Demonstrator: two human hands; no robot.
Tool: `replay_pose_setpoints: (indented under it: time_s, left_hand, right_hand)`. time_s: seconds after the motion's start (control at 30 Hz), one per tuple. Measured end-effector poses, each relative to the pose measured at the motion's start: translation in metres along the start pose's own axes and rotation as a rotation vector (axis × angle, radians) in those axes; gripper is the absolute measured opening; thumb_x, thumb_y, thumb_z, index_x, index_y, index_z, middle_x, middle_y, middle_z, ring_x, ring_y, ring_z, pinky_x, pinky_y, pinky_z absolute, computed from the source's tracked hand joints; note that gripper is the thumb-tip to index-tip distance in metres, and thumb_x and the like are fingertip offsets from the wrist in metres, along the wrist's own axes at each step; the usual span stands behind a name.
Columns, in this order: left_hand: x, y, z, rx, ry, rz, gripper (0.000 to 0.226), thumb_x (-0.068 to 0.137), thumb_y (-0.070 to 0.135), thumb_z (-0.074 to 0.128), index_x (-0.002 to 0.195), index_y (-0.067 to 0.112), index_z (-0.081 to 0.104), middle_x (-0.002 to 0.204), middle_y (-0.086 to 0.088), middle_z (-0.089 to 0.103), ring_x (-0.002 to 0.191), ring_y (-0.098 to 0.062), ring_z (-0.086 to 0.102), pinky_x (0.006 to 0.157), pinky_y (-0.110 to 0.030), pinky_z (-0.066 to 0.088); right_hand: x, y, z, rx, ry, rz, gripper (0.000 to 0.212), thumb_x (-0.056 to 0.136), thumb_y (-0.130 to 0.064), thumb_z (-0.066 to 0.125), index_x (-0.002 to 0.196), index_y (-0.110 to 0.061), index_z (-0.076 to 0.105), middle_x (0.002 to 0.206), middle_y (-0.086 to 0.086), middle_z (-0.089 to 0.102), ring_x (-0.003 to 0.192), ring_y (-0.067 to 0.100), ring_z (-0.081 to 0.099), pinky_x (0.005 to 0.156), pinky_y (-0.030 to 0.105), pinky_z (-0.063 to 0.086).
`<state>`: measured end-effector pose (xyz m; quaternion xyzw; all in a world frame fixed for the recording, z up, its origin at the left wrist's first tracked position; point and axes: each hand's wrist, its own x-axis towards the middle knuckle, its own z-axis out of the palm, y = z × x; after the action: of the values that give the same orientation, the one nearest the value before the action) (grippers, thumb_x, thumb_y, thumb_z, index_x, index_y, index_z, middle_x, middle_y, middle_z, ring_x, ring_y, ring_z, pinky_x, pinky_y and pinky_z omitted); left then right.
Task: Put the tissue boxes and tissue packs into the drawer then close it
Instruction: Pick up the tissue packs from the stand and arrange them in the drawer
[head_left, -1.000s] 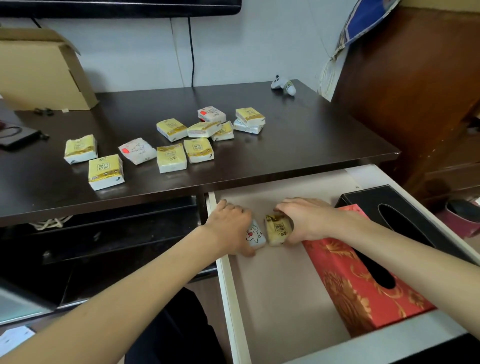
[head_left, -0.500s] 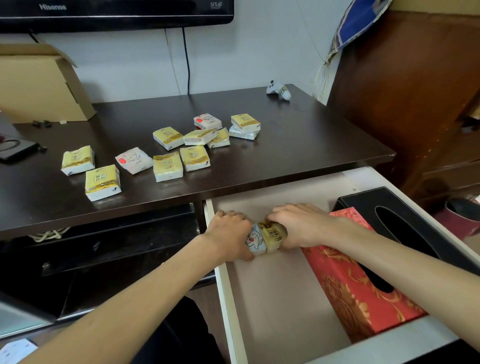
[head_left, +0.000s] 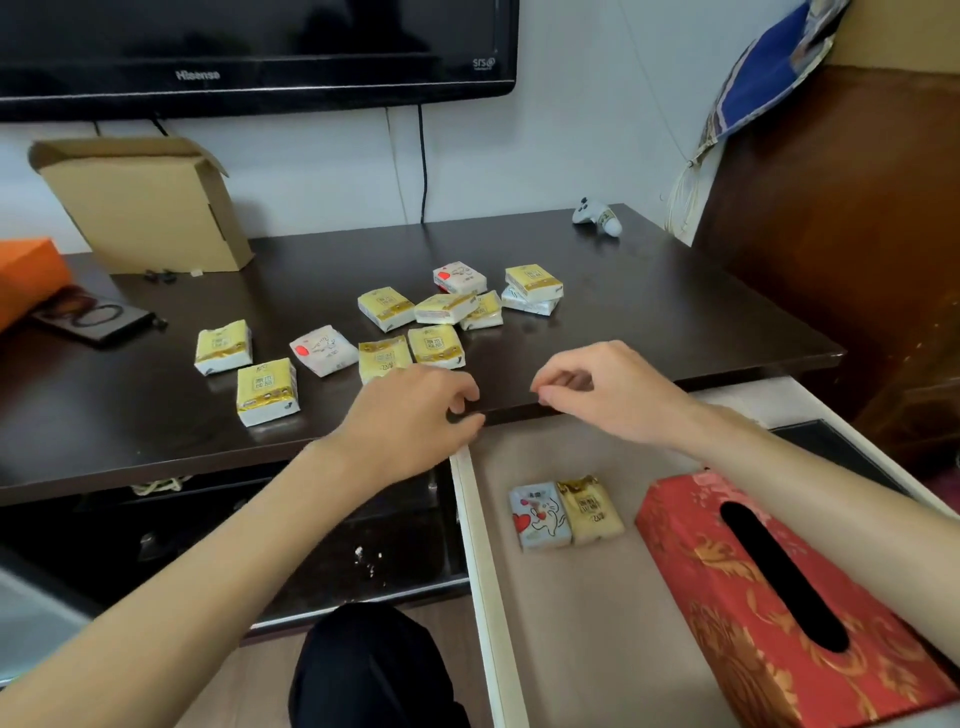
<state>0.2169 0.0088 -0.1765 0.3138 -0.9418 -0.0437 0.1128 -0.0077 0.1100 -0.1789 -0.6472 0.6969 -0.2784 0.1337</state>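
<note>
The white drawer (head_left: 475, 525) is pulled out below the dark table (head_left: 649, 317). Inside it lie two tissue packs side by side, a white cartoon pack (head_left: 537, 515) and a yellow pack (head_left: 589, 510). A red tissue box (head_left: 727, 582) lies to their right, and a black tissue box (head_left: 831, 441) is mostly hidden behind my right arm. Several yellow and white tissue packs (head_left: 436, 345) lie scattered on the table. My left hand (head_left: 415, 415) and my right hand (head_left: 608, 389) hover empty over the table's front edge, fingers loosely curled.
An open cardboard box (head_left: 145, 202) leans on the wall at the back left, under a TV (head_left: 249, 47). An orange box (head_left: 26, 275) and a dark device (head_left: 98, 317) lie at the far left. A small white figurine (head_left: 597, 215) sits back right. A wooden cabinet (head_left: 857, 234) stands at right.
Both hands let go of the two packs in the drawer and rose toward the table's front edge. The packs now lie side by side on the drawer floor.
</note>
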Motion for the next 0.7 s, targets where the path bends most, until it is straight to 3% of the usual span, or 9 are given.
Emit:
replay_pose_setpoints:
  time_s: [0.13,0.23,0.4,0.53,0.7]
  left_hand:
    - [0.01,-0.046,-0.023,-0.04,0.125,-0.143,0.026,0.088,0.04,0.067,0.111,0.028,0.071,0.105,0.01,0.072,0.099,-0.014,0.064,0.08,-0.037,0.056]
    - [0.026,-0.079,-0.028,-0.093,0.053,-0.264,0.025,0.083,0.035,0.075,0.105,0.024,0.068,0.113,0.002,0.068,0.098,-0.018,0.062,0.082,-0.037,0.053]
    - [0.046,-0.106,-0.021,-0.067,-0.215,-0.234,0.053,0.076,0.051,0.08,0.114,0.021,0.058,0.115,0.002,0.057,0.101,-0.019,0.054,0.081,-0.036,0.045]
    - [0.055,-0.112,-0.013,-0.057,-0.235,-0.22,0.052,0.074,0.053,0.08,0.106,0.02,0.057,0.111,0.0,0.061,0.097,-0.019,0.054,0.066,-0.032,0.036]
    - [0.057,-0.113,-0.008,-0.043,-0.221,-0.186,0.054,0.074,0.055,0.078,0.108,0.019,0.057,0.112,-0.002,0.063,0.101,-0.022,0.057,0.07,-0.035,0.04]
  right_hand:
    - [0.046,-0.025,0.005,0.107,0.013,-0.049,0.013,0.096,-0.021,0.07,0.103,-0.023,0.081,0.094,-0.013,0.076,0.089,0.002,0.069,0.079,0.017,0.053]
    - [0.08,-0.039,0.018,0.103,-0.051,-0.074,0.017,0.097,-0.02,0.069,0.112,-0.02,0.078,0.104,-0.01,0.075,0.092,-0.001,0.066,0.077,0.01,0.049]
    - [0.123,-0.048,0.042,-0.149,-0.14,-0.085,0.044,0.096,-0.025,0.067,0.139,-0.025,0.061,0.141,-0.002,0.062,0.123,0.016,0.058,0.101,0.041,0.051]
    - [0.141,-0.043,0.058,-0.227,-0.227,-0.106,0.066,0.093,-0.035,0.069,0.153,-0.023,0.046,0.155,0.0,0.047,0.141,0.021,0.043,0.109,0.044,0.043]
    - [0.149,-0.033,0.064,-0.349,-0.322,-0.118,0.074,0.089,-0.044,0.067,0.155,-0.024,0.042,0.157,-0.002,0.043,0.142,0.019,0.036,0.108,0.047,0.043]
